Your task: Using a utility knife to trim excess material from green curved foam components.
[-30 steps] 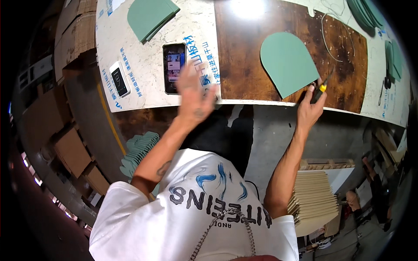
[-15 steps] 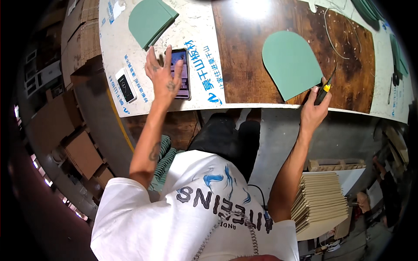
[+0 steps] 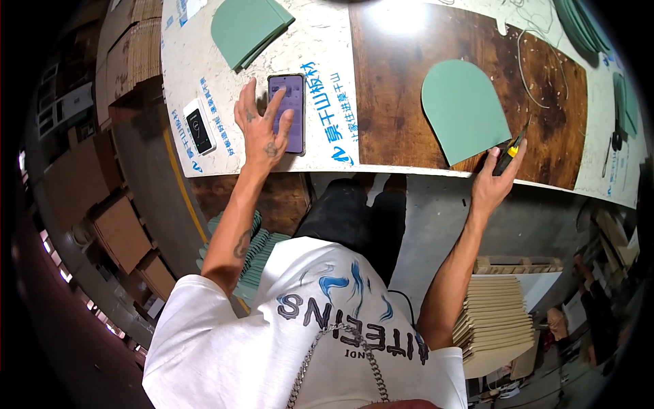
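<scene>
My left hand (image 3: 262, 136) is open over a phone (image 3: 294, 129) lying on the white tabletop. Its fingers are spread, and one fingertip is on or just above the lit screen. My right hand (image 3: 494, 187) is closed around a black-and-yellow utility knife (image 3: 504, 162), whose thin tip points away from me. Just left of the knife, a green arch-shaped panel (image 3: 463, 109) lies flat on the dark brown board (image 3: 388, 129), one corner near the table's front edge. Beyond my left hand sits a small pile of matching green panels (image 3: 248, 31).
A white device with a dark screen (image 3: 199, 131) lies left of the phone. Loose wire (image 3: 523, 68) curls on the board's far right. More green pieces (image 3: 582, 27) and black-handled scissors (image 3: 616, 141) lie at the right. Cream panels (image 3: 494, 320) stand stacked below, right of my legs.
My left index finger has moved onto or close over the phone, and its screen picture has changed. My right hand still grips the knife beside the panel. The whole view has shifted slightly.
</scene>
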`<control>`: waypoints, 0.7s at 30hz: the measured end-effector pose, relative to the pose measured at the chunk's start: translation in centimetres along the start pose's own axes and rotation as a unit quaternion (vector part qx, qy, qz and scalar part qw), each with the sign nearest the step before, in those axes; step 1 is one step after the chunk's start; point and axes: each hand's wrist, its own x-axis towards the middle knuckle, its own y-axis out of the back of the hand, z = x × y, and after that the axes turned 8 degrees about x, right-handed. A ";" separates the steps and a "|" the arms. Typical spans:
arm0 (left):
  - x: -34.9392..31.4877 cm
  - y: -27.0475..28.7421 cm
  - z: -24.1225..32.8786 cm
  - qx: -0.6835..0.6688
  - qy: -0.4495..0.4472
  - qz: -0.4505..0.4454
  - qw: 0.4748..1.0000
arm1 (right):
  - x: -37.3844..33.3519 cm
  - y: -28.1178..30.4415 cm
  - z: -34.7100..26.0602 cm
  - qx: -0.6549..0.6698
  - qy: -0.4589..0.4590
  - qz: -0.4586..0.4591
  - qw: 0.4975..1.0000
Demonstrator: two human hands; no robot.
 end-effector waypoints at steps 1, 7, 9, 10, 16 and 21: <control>0.0 0.0 0.0 0.003 -0.001 -0.004 1.000 | 0.0 0.1 0.1 0.001 0.000 -0.001 1.000; -0.4 -0.3 0.2 0.000 0.003 -0.009 1.000 | 0.1 0.7 0.2 0.036 -0.131 -0.074 0.988; -0.8 -0.3 0.1 0.006 -0.003 -0.015 1.000 | 0.2 0.7 0.1 0.039 -0.145 -0.073 0.986; -1.1 -0.2 0.0 0.014 -0.002 -0.019 1.000 | 0.2 0.7 -0.1 0.040 -0.146 -0.074 0.986; -2.5 0.9 0.2 -0.037 0.025 0.014 0.999 | 0.0 0.4 0.1 0.033 -0.128 -0.050 0.990; -7.1 2.7 -1.3 -0.006 -0.068 -0.049 0.996 | 0.3 0.6 -0.1 0.040 -0.147 -0.060 0.986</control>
